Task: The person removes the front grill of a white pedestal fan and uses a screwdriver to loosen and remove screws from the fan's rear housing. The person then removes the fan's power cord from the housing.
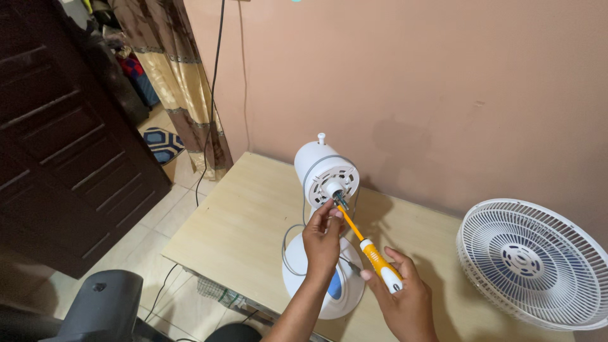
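Head view, looking down. Left hand: fingers pinched together at the front hub of a white fan motor housing, right where the screwdriver tip meets it; can't tell if they hold a screw or just steady the tip. Right hand: fingers wrapped tight round the yellow-and-white handle of a screwdriver, shaft angled up-left into the hub. Motor housing stands on its round white base, w/ blades and grille off, near the middle of a pale wood desk. White fan grille lies at the desk's right edge, well apart. Risk, as I judge it: shaft enters at a slant, so the tip could slip off and jab the left fingertips; pushing could also tip the top-heavy stand.
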